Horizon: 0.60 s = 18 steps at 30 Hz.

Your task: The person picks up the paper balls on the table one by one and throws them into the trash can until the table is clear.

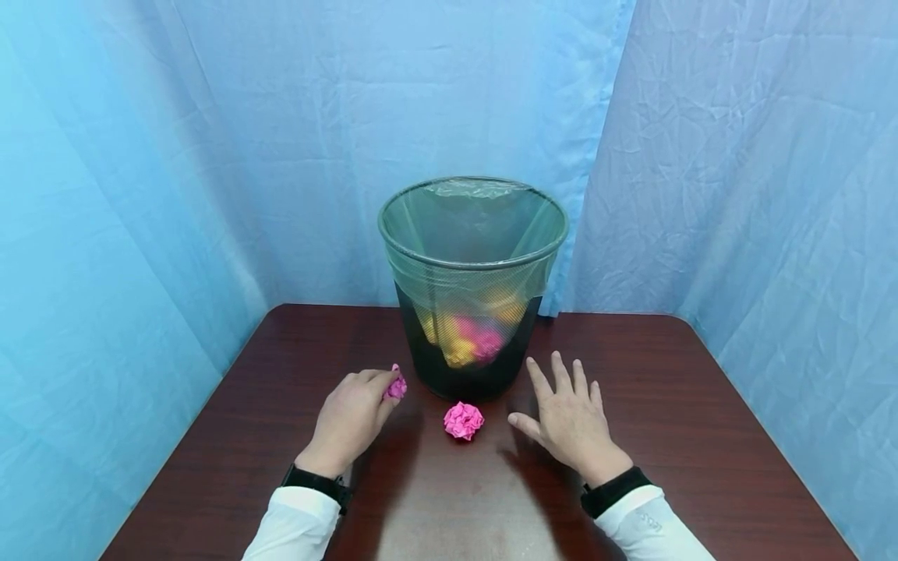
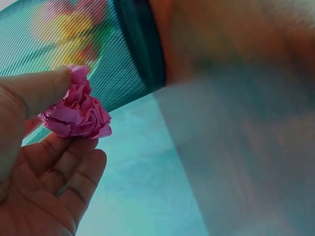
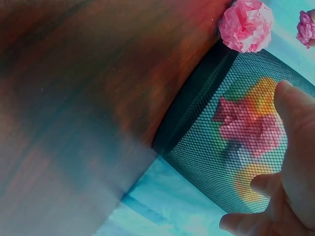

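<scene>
Bright, even light; head view sharp, both wrist views blurred.

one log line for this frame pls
left hand: pinches pink paper ball | right hand: open, over table | loose pink ball before mesh bin

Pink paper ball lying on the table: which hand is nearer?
Right, narrowly. The right hand, fingers spread, rests just right of the loose paper ball. The left hand sits a little farther off on its left, pinching a second pink ball near the mesh bin.
</scene>
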Each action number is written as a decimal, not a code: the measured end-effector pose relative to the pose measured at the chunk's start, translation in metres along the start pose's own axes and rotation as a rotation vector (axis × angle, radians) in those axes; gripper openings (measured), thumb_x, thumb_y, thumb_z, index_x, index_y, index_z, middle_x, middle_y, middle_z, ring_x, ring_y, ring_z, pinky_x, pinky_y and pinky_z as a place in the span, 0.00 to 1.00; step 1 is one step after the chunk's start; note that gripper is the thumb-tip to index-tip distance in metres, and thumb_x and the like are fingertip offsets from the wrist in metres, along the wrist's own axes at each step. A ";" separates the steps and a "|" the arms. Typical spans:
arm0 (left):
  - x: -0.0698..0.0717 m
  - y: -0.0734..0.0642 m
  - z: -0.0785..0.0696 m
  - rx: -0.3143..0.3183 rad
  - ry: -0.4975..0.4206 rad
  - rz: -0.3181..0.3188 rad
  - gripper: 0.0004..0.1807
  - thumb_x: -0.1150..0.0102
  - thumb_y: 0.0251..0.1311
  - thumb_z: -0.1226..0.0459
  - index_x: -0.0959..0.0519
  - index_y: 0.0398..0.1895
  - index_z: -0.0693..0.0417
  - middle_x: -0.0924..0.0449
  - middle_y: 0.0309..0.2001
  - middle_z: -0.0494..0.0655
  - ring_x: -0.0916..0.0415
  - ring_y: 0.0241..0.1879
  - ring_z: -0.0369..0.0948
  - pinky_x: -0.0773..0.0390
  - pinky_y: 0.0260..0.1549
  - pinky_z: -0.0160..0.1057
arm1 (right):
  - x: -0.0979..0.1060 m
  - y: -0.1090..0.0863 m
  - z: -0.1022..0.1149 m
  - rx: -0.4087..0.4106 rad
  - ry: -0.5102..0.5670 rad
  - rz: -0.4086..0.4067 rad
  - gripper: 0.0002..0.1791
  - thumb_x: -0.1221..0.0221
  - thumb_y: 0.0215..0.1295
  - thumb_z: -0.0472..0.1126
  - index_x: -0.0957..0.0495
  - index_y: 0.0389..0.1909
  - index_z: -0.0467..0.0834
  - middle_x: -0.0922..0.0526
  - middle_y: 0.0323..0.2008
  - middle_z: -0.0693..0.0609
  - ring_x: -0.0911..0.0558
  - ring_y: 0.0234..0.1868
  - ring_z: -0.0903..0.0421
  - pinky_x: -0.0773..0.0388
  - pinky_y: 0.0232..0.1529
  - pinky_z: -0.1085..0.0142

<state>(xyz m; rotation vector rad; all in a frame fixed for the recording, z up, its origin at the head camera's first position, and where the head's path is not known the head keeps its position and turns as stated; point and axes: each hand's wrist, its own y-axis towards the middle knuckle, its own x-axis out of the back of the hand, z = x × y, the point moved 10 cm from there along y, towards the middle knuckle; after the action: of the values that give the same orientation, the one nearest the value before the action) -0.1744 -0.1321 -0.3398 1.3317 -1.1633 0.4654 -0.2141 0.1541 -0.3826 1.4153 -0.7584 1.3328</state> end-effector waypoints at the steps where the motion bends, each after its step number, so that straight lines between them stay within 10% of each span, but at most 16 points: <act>1: 0.004 0.001 0.000 -0.007 -0.004 -0.017 0.20 0.31 0.55 0.58 0.17 0.52 0.53 0.16 0.45 0.51 0.22 0.41 0.45 0.18 0.40 0.44 | 0.001 0.001 0.000 -0.001 0.001 0.000 0.54 0.46 0.54 0.76 0.45 0.77 0.51 0.47 0.74 0.34 0.50 0.71 0.27 0.48 0.62 0.26; 18: 0.065 0.028 0.005 -0.021 -0.020 -0.161 0.25 0.33 0.57 0.57 0.20 0.57 0.54 0.17 0.50 0.54 0.22 0.45 0.49 0.19 0.45 0.49 | 0.026 0.009 0.002 0.014 0.002 -0.028 0.53 0.47 0.56 0.75 0.46 0.77 0.51 0.46 0.74 0.33 0.50 0.71 0.27 0.47 0.61 0.26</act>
<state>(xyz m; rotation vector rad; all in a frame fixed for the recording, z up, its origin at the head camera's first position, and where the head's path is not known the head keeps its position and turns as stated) -0.1727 -0.1516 -0.2718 1.4016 -1.0650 0.3233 -0.2167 0.1540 -0.3551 1.4305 -0.7267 1.3194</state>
